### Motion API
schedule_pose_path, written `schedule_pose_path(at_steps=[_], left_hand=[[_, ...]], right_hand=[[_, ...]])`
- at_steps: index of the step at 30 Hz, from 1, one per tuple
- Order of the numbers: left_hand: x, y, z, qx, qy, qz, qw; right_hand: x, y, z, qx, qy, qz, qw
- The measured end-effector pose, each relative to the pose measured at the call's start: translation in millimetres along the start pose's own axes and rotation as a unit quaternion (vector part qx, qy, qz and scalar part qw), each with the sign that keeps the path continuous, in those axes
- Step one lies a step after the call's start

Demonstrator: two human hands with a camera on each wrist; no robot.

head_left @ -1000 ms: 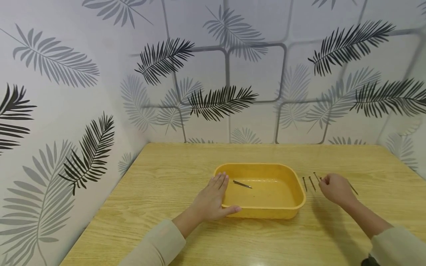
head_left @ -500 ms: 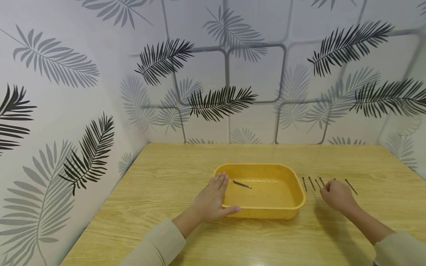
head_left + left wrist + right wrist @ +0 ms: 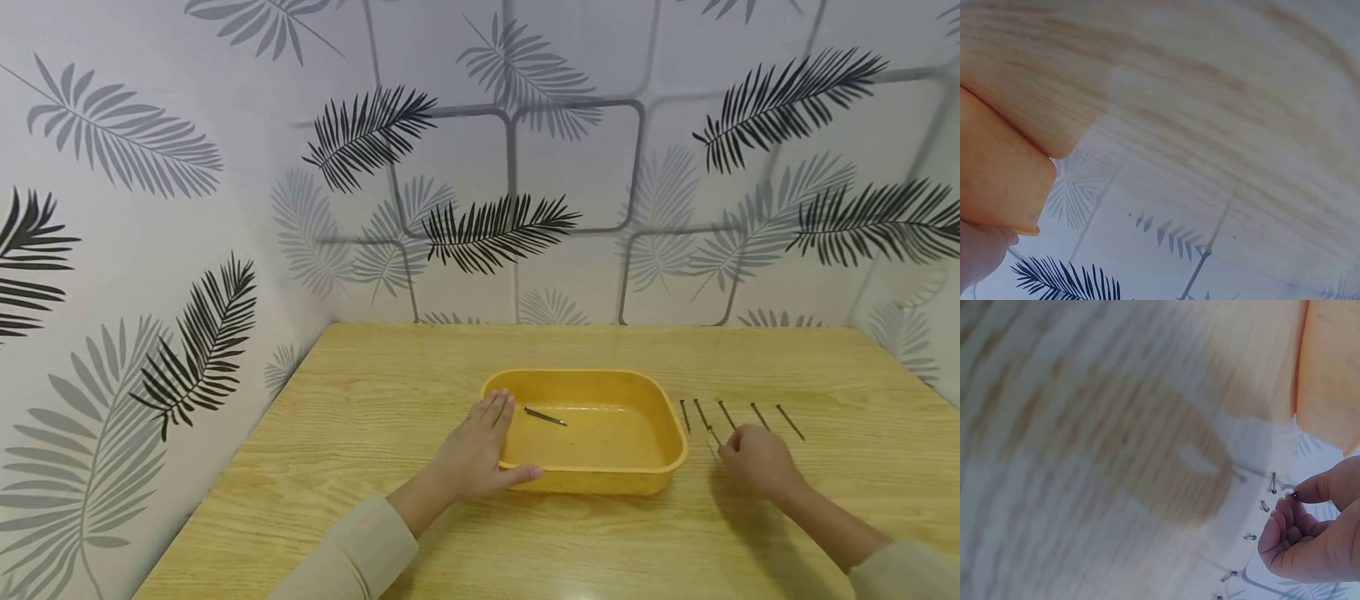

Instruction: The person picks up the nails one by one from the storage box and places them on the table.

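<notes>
A yellow tray (image 3: pixel 600 477) sits mid-table with one nail (image 3: pixel 545 417) lying inside it. My left hand (image 3: pixel 480 454) rests against the tray's left end, fingers straight along the rim and thumb on the front wall. A corner of the tray (image 3: pixel 997 175) fills the left wrist view. To the right of the tray, a row of several nails (image 3: pixel 726 414) lies on the table. My right hand (image 3: pixel 757 460) hovers just in front of that row with its fingers curled. Thumb and forefinger pinch a thin dark nail (image 3: pixel 1294 495).
The wooden table (image 3: pixel 375 433) is enclosed by leaf-patterned walls at the back and on the left. Its surface is bare left of the tray and along the near edge. In the right wrist view, the loose nails (image 3: pixel 1264 506) lie beside the fingertips and the tray (image 3: pixel 1329 362) sits above.
My right hand has drawn back toward me from the nail row, uncovering the nails it was hiding. The left hand and the tray have not moved.
</notes>
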State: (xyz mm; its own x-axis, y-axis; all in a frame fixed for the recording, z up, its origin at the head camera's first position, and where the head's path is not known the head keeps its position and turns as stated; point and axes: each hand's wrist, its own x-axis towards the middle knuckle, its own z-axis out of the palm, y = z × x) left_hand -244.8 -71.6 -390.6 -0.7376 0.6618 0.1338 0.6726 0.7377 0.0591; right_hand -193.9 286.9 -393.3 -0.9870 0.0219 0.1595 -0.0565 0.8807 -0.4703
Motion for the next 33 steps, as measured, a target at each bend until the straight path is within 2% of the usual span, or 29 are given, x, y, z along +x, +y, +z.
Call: schedule_pose_path(at_steps=[15, 28, 33], left_hand=[[-1.1, 0.8, -1.8, -0.004, -0.003, -0.001, 1.0], [-0.8, 0.3, -0.9, -0.003, 0.0, 0.0, 1.0], [-0.3, 0.2, -0.8, -0.004, 0.004, 0.003, 1.0]], right_hand=[[-6.4, 2.2, 7.9, -0.031, 0.008, -0.022, 0.999], [-7.3, 3.1, 7.9, -0.042, -0.024, -0.002, 0.999], [-5.4, 4.7, 7.6, -0.051, -0.032, -0.007, 0.998]])
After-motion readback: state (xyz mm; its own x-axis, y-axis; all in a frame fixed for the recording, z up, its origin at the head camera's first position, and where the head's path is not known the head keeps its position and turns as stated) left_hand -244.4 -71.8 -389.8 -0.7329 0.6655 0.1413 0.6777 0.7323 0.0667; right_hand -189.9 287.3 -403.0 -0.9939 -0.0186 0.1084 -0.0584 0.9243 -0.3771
